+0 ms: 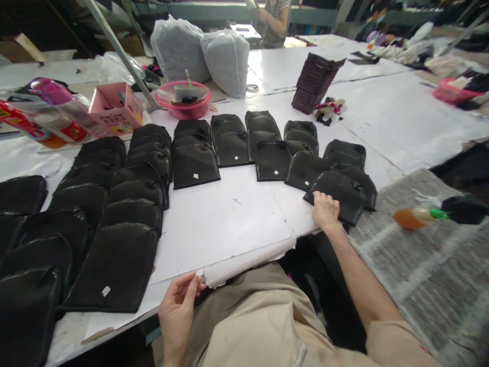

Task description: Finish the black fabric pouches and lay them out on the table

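My right hand [325,209] is closed on the lower left edge of a black leather-like panel [342,189], which lies over other black panels at the table's right side. My left hand [179,303] is at the front edge of the white-covered table [221,229], thumb and fingers pinched together. Whether something small is between those fingertips I cannot make out. Left of it lies a large black panel [114,265] with a small white sticker, at the front of an overlapping row. More black panels with rounded tops, such as the one with a sticker [194,163], fan out in an arc.
Behind the panels stand a pink basket [183,109], a pink box [114,112] and grey-white stuffed bags [225,61]. A dark purple stack [315,84] rises at back right. A bottle of orange liquid [412,218] lies on grey cloth. Another person [277,23] is across the table.
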The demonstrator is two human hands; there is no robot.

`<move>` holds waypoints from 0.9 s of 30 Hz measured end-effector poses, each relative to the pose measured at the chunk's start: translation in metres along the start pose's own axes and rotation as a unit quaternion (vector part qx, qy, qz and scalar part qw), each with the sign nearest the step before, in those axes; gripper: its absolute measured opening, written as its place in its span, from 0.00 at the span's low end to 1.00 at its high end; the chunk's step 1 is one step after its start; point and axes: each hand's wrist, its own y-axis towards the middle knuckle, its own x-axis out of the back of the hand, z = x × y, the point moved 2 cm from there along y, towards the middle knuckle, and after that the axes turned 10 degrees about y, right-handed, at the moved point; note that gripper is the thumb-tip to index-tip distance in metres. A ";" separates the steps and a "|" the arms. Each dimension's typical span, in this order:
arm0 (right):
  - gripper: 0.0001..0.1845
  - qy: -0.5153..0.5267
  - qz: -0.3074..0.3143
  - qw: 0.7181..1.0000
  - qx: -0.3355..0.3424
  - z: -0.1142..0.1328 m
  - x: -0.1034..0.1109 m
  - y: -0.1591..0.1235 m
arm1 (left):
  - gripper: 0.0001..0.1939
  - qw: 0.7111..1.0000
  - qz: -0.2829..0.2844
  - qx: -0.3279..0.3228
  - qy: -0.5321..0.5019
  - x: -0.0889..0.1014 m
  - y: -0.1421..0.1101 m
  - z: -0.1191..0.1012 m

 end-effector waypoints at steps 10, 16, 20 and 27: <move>0.17 0.245 -0.159 0.952 0.089 0.029 0.041 -0.019 | 0.18 0.993 0.112 0.013 -0.036 -0.031 -0.001 -0.017; 0.16 0.360 -0.211 0.905 0.079 0.080 0.037 -0.047 | 0.14 0.957 0.286 -0.039 -0.034 -0.082 -0.004 -0.045; 0.15 0.395 -0.215 0.888 0.097 0.093 0.032 -0.055 | 0.14 0.930 0.348 -0.119 -0.022 -0.122 0.000 -0.067; 0.16 0.425 -0.200 0.881 0.059 0.101 0.033 -0.059 | 0.34 0.886 0.377 -0.272 0.004 -0.223 0.008 -0.110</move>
